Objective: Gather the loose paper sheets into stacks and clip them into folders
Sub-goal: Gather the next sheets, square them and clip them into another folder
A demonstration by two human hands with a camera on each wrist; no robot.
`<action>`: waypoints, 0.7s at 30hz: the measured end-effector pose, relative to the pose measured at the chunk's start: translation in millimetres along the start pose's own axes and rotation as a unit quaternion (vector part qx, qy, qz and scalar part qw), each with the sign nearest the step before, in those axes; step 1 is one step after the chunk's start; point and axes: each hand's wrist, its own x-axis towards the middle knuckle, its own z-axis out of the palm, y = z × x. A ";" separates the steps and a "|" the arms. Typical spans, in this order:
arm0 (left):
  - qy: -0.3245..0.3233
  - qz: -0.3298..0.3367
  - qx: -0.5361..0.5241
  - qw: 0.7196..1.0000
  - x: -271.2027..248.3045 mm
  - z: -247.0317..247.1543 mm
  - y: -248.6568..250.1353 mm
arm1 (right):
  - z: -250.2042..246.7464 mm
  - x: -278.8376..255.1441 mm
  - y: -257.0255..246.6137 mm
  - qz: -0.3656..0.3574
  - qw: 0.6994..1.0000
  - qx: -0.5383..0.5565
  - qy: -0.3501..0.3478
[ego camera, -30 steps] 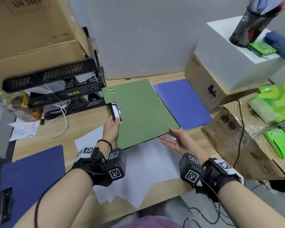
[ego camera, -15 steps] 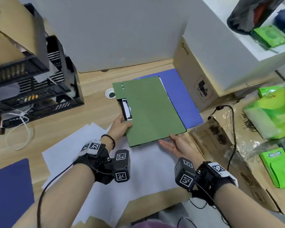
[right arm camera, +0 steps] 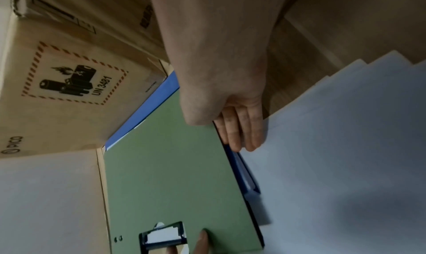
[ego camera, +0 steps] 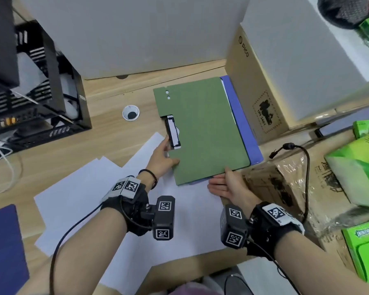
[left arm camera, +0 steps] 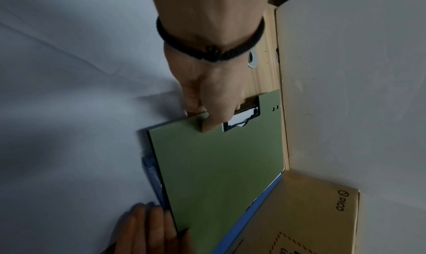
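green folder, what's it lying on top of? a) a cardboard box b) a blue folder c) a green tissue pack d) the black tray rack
b: a strip of the blue folder shows from under the green folder along its right and near edges.

Green folder: matt cover, faintly grained, card-like.
Clip: black, slight gloss; metal or plastic not discernible. White paper insert inside it.
Blue folder beneath: smoother, light sheen, plastic-like.
Paper sheets: white, matt, smooth.
Desk: pale wood grain, matt.
Cardboard box: brown, matt, black print.
Film wrap on the box at right: clear, crinkled, glossy.
Tray rack: black plastic, slotted.
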 end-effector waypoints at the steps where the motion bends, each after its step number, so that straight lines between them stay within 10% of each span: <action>1: -0.006 0.009 0.009 1.000 1.6 2.6 2.1 | -1.6 0.7 -0.7 0.005 1.000 -0.016 0.007; 15: -0.117 -0.001 0.167 0.979 -8.5 -11.2 0.5 | -10.7 -16.5 22.6 -0.066 0.998 -0.010 -0.020; 21: 0.070 0.001 0.212 0.975 -48.1 -93.3 -62.0 | 18.9 -37.2 36.5 -0.154 0.964 -0.216 -0.022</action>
